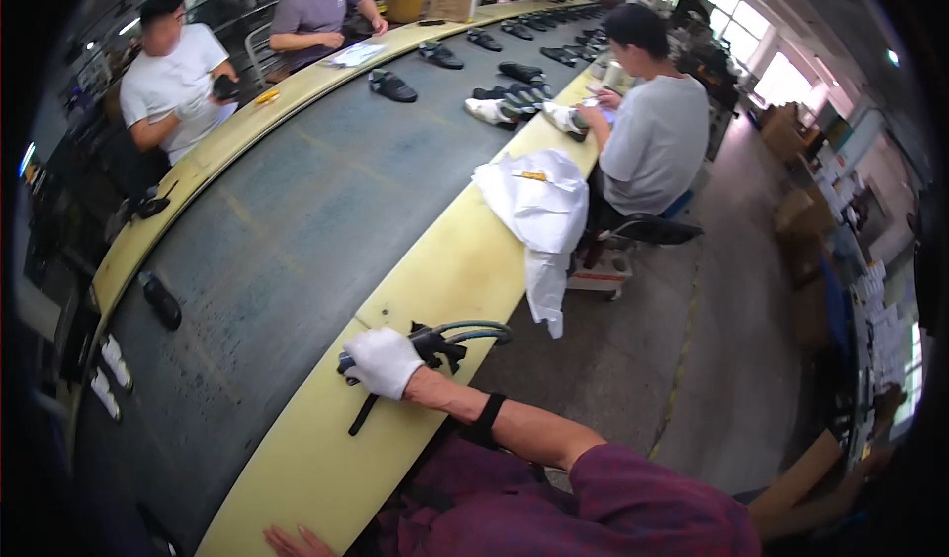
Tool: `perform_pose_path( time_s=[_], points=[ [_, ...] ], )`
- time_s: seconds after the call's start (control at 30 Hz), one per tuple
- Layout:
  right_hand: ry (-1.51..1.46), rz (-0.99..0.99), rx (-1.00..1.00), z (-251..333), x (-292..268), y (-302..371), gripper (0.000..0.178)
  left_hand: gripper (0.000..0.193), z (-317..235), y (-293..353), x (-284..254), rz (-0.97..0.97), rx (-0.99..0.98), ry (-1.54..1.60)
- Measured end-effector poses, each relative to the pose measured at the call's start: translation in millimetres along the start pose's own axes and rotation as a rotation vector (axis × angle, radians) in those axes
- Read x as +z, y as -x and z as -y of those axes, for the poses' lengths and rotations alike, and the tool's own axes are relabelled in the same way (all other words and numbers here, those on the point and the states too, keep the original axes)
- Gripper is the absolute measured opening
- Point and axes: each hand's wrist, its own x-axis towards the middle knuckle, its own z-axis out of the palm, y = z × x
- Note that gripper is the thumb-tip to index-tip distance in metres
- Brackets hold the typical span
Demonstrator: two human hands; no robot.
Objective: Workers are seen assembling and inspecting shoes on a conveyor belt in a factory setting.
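My right hand (384, 361), in a white glove, is closed over a dark object (430, 344) on the pale yellow ledge. Its kind is unclear: black parts show past the fingers, and blue-grey hose-like loops (479, 330) curve off to the right. A black strap or strip (363, 415) sticks out below the glove. At the bottom edge lies my bare left hand (297, 542), only partly in view; its fingers are stretched out on the ledge with nothing seen in them.
The ledge (435, 270) borders a grey conveyor belt (297, 201) carrying black shoes (393, 85) and white ones (116, 362). Ahead, a white cloth (539, 201) hangs over the ledge. A seated person (652, 132) handles a shoe on the right; others work across the belt.
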Motion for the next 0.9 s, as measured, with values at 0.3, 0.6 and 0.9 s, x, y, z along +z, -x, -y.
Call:
perform_pose_path(
  time_s=[0.3, 0.6, 0.9],
  points=[
    [0.058, 0.516, -0.101, -11.6, -72.3, 25.8, 0.028, 0.024, 68.0, 98.0, -125.6, -0.059, -1.010, 0.554],
    [-0.016, 0.352, -0.148, -80.9, 45.4, -2.7, 0.040, 0.049, 198.7, 412.8, -192.7, -0.123, -2.010, 0.310],
    [-0.012, 0.340, -0.137, -111.3, 46.1, -0.7, 0.039, 0.044, 151.2, 364.2, -107.8, -0.563, -2.028, 0.591]
  ],
)
